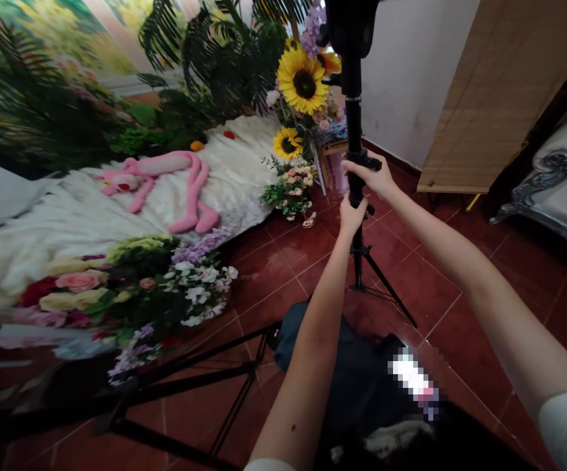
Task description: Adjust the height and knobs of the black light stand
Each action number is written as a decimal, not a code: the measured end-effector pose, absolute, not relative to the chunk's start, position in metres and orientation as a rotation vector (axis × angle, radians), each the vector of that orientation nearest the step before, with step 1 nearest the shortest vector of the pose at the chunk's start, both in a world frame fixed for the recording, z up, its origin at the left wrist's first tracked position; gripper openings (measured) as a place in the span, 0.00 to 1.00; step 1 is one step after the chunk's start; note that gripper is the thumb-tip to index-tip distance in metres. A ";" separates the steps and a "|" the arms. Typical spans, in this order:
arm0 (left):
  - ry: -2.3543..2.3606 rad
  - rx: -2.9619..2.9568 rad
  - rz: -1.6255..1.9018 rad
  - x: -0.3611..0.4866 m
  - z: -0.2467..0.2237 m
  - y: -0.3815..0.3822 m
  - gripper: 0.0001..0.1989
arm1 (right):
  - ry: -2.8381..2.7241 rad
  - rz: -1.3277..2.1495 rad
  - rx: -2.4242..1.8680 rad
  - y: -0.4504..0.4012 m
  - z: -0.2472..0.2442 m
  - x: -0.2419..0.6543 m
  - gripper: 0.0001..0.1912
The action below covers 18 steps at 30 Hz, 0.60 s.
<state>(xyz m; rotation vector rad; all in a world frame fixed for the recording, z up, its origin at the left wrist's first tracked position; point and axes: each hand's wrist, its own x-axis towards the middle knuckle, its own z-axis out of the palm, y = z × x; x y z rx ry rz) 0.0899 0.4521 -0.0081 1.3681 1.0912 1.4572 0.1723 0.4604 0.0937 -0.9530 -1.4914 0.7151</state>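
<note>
Both my hands are raised to a black tripod stand (354,118) standing upright on the tiled floor. My right hand (369,176) wraps around the stand's pole at a black collar with a side knob. Just below it, my left hand (352,216) grips the same pole, its fingers partly hiding the lower clamp. The top of the stand runs out of the frame, and whatever it carries is cut off by the upper edge.
Behind the stand, a pink plush panther (160,183) lies on white feathery fabric (82,222), edged by artificial flowers and large sunflowers (303,82). Black tripod legs (185,386) cross the lower left. A dark bag (337,366) sits below me. A bamboo blind (494,98) and an ornate upholstered seat (552,176) stand right.
</note>
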 end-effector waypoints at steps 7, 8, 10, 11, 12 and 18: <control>1.087 1.375 1.459 0.091 -0.008 0.453 0.16 | -1.534 0.741 -0.951 0.462 0.091 0.177 0.26; 1.075 1.366 1.459 0.091 -0.009 0.453 0.17 | -1.551 0.728 -0.956 0.461 0.089 0.179 0.27; 1.060 1.350 1.445 0.091 -0.009 0.453 0.19 | -1.584 0.704 -0.981 0.456 0.082 0.186 0.30; 1.059 1.344 1.433 0.090 -0.009 0.453 0.20 | -1.600 0.694 -1.001 0.452 0.078 0.191 0.32; 1.055 1.343 1.422 0.090 -0.010 0.454 0.22 | -1.615 0.683 -1.029 0.446 0.073 0.196 0.34; 0.959 1.351 1.503 0.089 -0.010 0.455 0.24 | -1.782 0.577 -1.318 0.400 0.046 0.228 0.26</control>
